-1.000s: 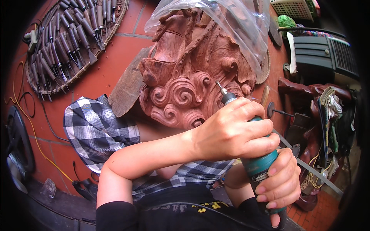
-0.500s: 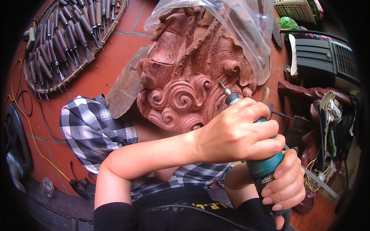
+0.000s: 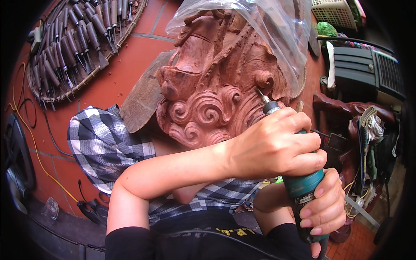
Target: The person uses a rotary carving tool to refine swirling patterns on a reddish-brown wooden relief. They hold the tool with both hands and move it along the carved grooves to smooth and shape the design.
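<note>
A reddish-brown wood carving with scroll-shaped swirls and branch-like ridges lies in front of me. My left hand, its arm crossing from the left, is wrapped round the front of a teal and black die grinder. My right hand grips the grinder's rear body. The thin metal bit points up and left at the carving's right side, just below a raised curl; its tip appears to touch the wood. Clear plastic sheeting drapes over the carving's far right part.
A round woven tray of wooden-handled chisels sits at the far left. A flat wooden board leans beside the carving. Checkered cloth covers my legs. Right stand a dark grey case and clutter. A yellow cord runs left.
Both hands and the grinder have shifted slightly right. The bit's tip has moved right along the carving, closer to the raised curl. Both hands keep their grip.
</note>
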The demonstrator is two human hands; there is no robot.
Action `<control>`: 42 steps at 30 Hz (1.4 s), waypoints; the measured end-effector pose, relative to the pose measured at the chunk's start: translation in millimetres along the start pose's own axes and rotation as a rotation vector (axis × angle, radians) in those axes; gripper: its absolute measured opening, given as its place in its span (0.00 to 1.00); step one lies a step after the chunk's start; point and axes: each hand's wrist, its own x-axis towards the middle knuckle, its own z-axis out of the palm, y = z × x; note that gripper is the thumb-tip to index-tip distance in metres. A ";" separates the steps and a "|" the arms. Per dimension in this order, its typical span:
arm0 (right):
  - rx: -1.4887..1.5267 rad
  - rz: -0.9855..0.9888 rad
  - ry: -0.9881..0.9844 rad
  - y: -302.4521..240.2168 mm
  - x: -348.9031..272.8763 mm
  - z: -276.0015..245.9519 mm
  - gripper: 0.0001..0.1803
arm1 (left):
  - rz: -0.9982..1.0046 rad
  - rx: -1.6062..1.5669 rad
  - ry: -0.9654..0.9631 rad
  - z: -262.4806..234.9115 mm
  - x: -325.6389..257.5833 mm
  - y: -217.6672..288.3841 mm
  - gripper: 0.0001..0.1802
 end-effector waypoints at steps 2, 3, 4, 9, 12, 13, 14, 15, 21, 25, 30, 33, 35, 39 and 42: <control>-0.024 -0.062 0.089 3.4 -0.1 8.4 0.12 | 0.005 -0.006 -0.017 0.8 0.9 -0.6 0.11; -0.026 -0.098 0.133 7.5 2.1 15.3 0.09 | 0.007 0.003 -0.027 -0.8 0.8 -1.3 0.11; -0.032 -0.099 0.147 9.1 2.3 18.3 0.09 | 0.009 0.011 -0.037 -2.2 0.7 -1.7 0.11; -0.022 -0.085 0.116 7.4 1.9 17.3 0.10 | 0.009 0.009 -0.031 -3.7 -1.4 -1.4 0.11; -0.011 -0.072 0.110 5.5 -0.4 19.6 0.12 | -0.002 0.009 -0.034 -5.6 -4.7 1.8 0.11; 0.003 -0.072 0.094 5.9 -1.3 19.4 0.12 | -0.007 0.013 -0.034 -6.5 -6.2 2.9 0.11; 0.017 -0.072 0.077 6.4 -2.3 18.5 0.12 | -0.008 0.016 -0.024 -6.9 -7.9 3.5 0.11; 0.025 -0.069 0.058 5.5 -2.3 17.3 0.13 | -0.010 0.012 -0.009 -6.3 -8.9 4.2 0.11; 0.087 -0.054 0.022 4.5 -4.3 17.2 0.13 | -0.039 0.006 0.000 -10.0 -14.9 12.2 0.12; 0.093 -0.041 0.026 3.6 -3.9 15.8 0.13 | -0.045 0.005 0.000 -9.7 -14.5 12.3 0.12; 0.036 -0.034 0.060 4.0 2.9 13.5 0.12 | -0.032 0.010 0.007 -4.6 -7.2 6.7 0.11; 0.025 -0.058 0.049 5.1 4.2 8.6 0.11 | -0.023 0.013 -0.003 -1.2 -3.5 3.6 0.11; -0.005 -0.060 0.094 4.6 4.3 11.2 0.11 | -0.017 0.013 -0.020 -0.5 -2.3 2.1 0.11; -0.069 -0.089 0.170 7.1 3.6 22.1 0.11 | 0.002 0.017 -0.037 -3.7 -0.5 -0.7 0.10; -0.082 -0.013 0.056 0.2 4.0 28.2 0.25 | 0.008 0.009 -0.032 -7.3 -3.8 -0.4 0.10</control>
